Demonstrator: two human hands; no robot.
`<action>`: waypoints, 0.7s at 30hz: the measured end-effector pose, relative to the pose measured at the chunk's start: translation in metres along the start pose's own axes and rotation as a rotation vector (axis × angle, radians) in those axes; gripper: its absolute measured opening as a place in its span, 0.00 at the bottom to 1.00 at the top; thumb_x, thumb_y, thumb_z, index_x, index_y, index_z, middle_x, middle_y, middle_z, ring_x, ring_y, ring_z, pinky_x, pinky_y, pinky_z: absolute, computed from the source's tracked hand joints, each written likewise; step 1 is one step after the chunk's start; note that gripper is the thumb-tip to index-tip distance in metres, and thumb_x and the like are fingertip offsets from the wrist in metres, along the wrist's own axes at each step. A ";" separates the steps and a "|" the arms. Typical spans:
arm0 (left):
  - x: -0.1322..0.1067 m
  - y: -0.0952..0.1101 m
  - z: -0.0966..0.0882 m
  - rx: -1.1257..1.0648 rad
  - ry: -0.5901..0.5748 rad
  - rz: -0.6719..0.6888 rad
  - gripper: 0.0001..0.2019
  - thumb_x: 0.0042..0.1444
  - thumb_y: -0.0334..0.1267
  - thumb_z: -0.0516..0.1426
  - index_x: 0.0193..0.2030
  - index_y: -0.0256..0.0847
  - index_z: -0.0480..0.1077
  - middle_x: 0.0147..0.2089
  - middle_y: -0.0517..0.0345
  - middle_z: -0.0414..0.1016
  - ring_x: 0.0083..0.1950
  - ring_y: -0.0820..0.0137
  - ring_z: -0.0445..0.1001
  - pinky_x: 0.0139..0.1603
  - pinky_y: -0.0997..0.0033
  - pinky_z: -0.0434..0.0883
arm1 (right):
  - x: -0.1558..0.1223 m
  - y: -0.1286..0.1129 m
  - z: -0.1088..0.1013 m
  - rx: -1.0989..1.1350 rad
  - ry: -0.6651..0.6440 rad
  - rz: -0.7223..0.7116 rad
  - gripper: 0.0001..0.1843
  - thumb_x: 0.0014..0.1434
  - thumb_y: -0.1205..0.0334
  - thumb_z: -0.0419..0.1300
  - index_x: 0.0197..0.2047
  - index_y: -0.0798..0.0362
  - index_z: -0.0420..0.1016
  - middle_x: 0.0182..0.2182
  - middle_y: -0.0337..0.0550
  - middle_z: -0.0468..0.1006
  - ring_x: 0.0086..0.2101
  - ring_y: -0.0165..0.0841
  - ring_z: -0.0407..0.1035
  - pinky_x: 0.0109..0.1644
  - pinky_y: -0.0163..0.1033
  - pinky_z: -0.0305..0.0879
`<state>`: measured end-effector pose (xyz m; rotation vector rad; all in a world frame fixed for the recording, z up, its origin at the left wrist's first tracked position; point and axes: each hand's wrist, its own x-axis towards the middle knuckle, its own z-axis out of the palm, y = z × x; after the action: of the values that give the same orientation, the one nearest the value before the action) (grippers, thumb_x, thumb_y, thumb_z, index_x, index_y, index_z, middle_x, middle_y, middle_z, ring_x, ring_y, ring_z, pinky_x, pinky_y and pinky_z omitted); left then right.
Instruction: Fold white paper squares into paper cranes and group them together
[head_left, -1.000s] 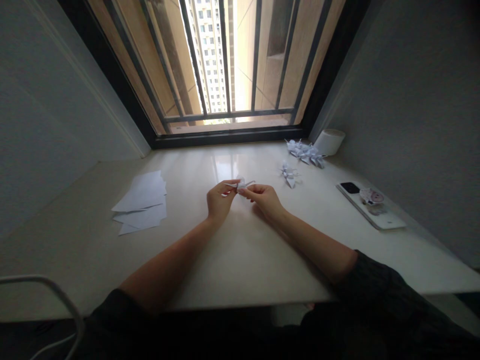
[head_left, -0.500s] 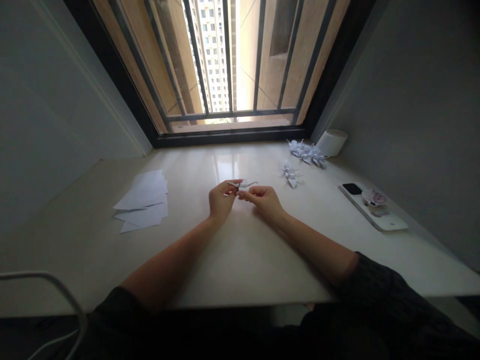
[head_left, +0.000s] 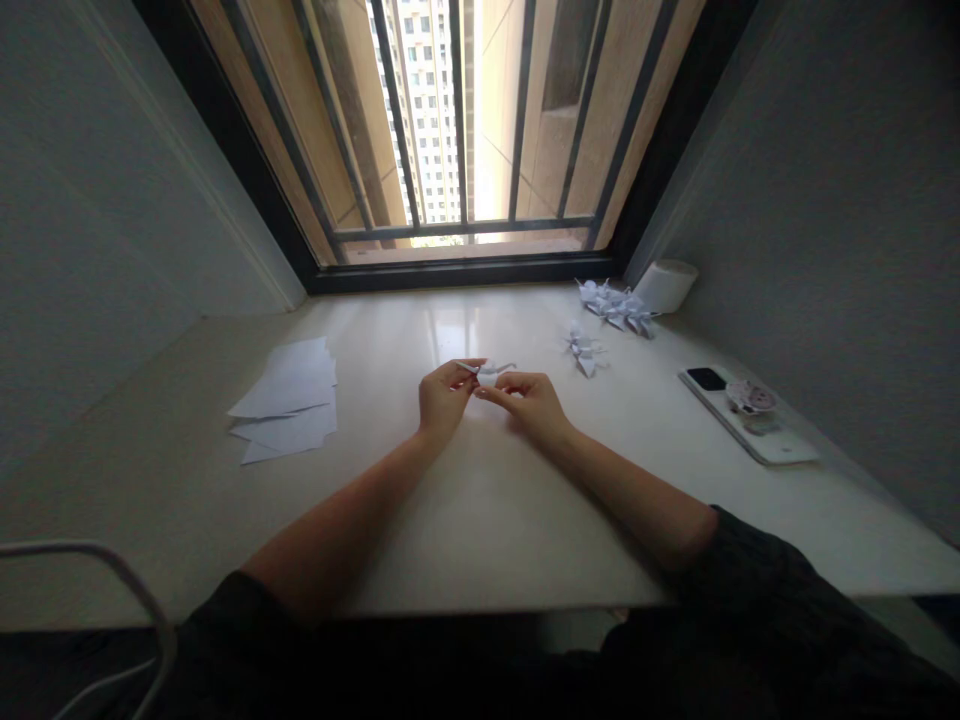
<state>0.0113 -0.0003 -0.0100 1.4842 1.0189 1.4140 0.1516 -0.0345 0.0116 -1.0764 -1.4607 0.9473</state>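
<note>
Both hands meet over the middle of the white surface around a small folded white paper crane (head_left: 489, 371). Thin points of the crane stick out to the left and right. My left hand (head_left: 444, 398) is closed and pinches its left side between thumb and fingers. My right hand (head_left: 531, 400) is closed at its right side, with the thumb stretched toward the left fingertips and the other fingers curled. Where exactly the right fingertips grip the paper is partly hidden. Just beyond my right hand lies a small group of folded paper cranes (head_left: 583, 352).
Flat sheets of white paper (head_left: 289, 385) lie at the left. More folded cranes (head_left: 615, 306) are heaped at the back right beside a white roll (head_left: 666, 287). A phone (head_left: 746, 415) with a round grip lies at the right. A cable (head_left: 112, 565) loops at the front left.
The right thumb and fingers have shifted slightly at the crane, with a wider gap between them now. The left hand has hardly moved.
</note>
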 end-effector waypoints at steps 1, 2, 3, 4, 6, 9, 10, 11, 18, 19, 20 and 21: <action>0.000 0.000 0.000 -0.011 -0.002 -0.010 0.13 0.46 0.30 0.59 0.40 0.38 0.77 0.36 0.54 0.80 0.38 0.67 0.77 0.41 0.68 0.73 | 0.000 -0.002 -0.001 -0.048 -0.002 -0.025 0.21 0.45 0.46 0.65 0.17 0.55 0.70 0.18 0.35 0.68 0.23 0.26 0.59 0.30 0.35 0.56; 0.000 0.000 0.000 -0.019 -0.005 -0.020 0.13 0.45 0.31 0.59 0.40 0.38 0.77 0.35 0.53 0.80 0.38 0.66 0.77 0.40 0.68 0.73 | -0.001 -0.003 -0.002 -0.087 -0.007 -0.046 0.21 0.46 0.46 0.65 0.17 0.55 0.70 0.17 0.35 0.68 0.23 0.26 0.59 0.30 0.35 0.56; 0.000 0.000 0.000 -0.026 -0.009 -0.028 0.12 0.45 0.31 0.59 0.39 0.38 0.77 0.35 0.53 0.80 0.38 0.66 0.77 0.40 0.68 0.73 | -0.001 -0.004 -0.002 -0.112 -0.013 -0.058 0.21 0.46 0.46 0.65 0.17 0.55 0.70 0.17 0.36 0.68 0.23 0.26 0.59 0.30 0.35 0.56; 0.001 0.000 0.001 -0.032 -0.014 -0.035 0.12 0.45 0.31 0.60 0.39 0.38 0.77 0.35 0.53 0.80 0.38 0.66 0.77 0.40 0.68 0.73 | -0.002 -0.005 -0.003 -0.126 -0.015 -0.063 0.20 0.47 0.47 0.65 0.17 0.54 0.70 0.18 0.36 0.69 0.23 0.26 0.59 0.30 0.35 0.56; 0.001 0.000 0.001 -0.045 -0.026 -0.046 0.12 0.45 0.31 0.60 0.39 0.38 0.77 0.35 0.53 0.80 0.38 0.66 0.77 0.40 0.67 0.73 | -0.002 -0.005 -0.002 -0.133 -0.001 -0.068 0.20 0.46 0.47 0.65 0.17 0.54 0.70 0.18 0.36 0.69 0.23 0.26 0.58 0.30 0.35 0.56; 0.001 -0.001 0.002 -0.081 -0.043 -0.061 0.13 0.44 0.31 0.60 0.39 0.38 0.76 0.36 0.53 0.80 0.38 0.66 0.77 0.40 0.67 0.73 | -0.002 -0.005 -0.001 -0.112 0.039 -0.072 0.20 0.45 0.47 0.66 0.16 0.54 0.69 0.18 0.35 0.68 0.23 0.26 0.58 0.30 0.35 0.56; 0.001 -0.001 0.002 -0.092 -0.046 -0.065 0.13 0.44 0.30 0.59 0.40 0.38 0.76 0.36 0.53 0.80 0.38 0.66 0.77 0.40 0.68 0.73 | -0.002 -0.004 -0.001 -0.101 0.050 -0.066 0.20 0.45 0.47 0.66 0.16 0.54 0.69 0.18 0.35 0.68 0.23 0.26 0.57 0.29 0.35 0.56; 0.001 -0.001 0.002 -0.098 -0.046 -0.068 0.14 0.44 0.29 0.58 0.40 0.37 0.76 0.37 0.53 0.80 0.38 0.66 0.77 0.39 0.69 0.73 | -0.002 -0.004 0.000 -0.089 0.058 -0.057 0.20 0.44 0.47 0.66 0.17 0.54 0.69 0.18 0.35 0.68 0.23 0.26 0.57 0.29 0.35 0.56; 0.001 -0.001 0.001 -0.065 -0.042 -0.054 0.16 0.43 0.26 0.56 0.40 0.37 0.76 0.37 0.54 0.80 0.39 0.67 0.77 0.39 0.70 0.73 | -0.001 0.003 0.001 -0.014 0.061 -0.047 0.15 0.43 0.49 0.67 0.20 0.53 0.74 0.23 0.38 0.73 0.25 0.28 0.60 0.30 0.36 0.57; 0.001 -0.001 0.001 -0.062 -0.039 -0.050 0.15 0.43 0.27 0.57 0.40 0.37 0.76 0.37 0.54 0.80 0.39 0.67 0.77 0.39 0.70 0.73 | 0.000 0.004 0.001 -0.002 0.058 -0.053 0.15 0.43 0.50 0.67 0.20 0.53 0.75 0.23 0.38 0.73 0.25 0.28 0.61 0.31 0.36 0.57; 0.001 -0.001 0.001 -0.057 -0.038 -0.045 0.14 0.44 0.27 0.57 0.40 0.37 0.76 0.37 0.53 0.80 0.39 0.67 0.77 0.40 0.70 0.73 | 0.000 0.005 0.002 0.011 0.056 -0.059 0.15 0.43 0.50 0.67 0.21 0.53 0.75 0.24 0.38 0.74 0.26 0.28 0.62 0.31 0.36 0.57; 0.001 -0.001 0.001 -0.052 -0.036 -0.041 0.14 0.44 0.28 0.58 0.40 0.37 0.76 0.37 0.53 0.80 0.39 0.67 0.77 0.40 0.69 0.73 | 0.000 0.005 0.002 0.024 0.055 -0.063 0.14 0.43 0.50 0.67 0.22 0.52 0.76 0.25 0.38 0.74 0.26 0.28 0.62 0.31 0.36 0.57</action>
<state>0.0125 0.0007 -0.0111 1.4386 0.9779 1.3705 0.1507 -0.0326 0.0065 -1.0249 -1.4273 0.8822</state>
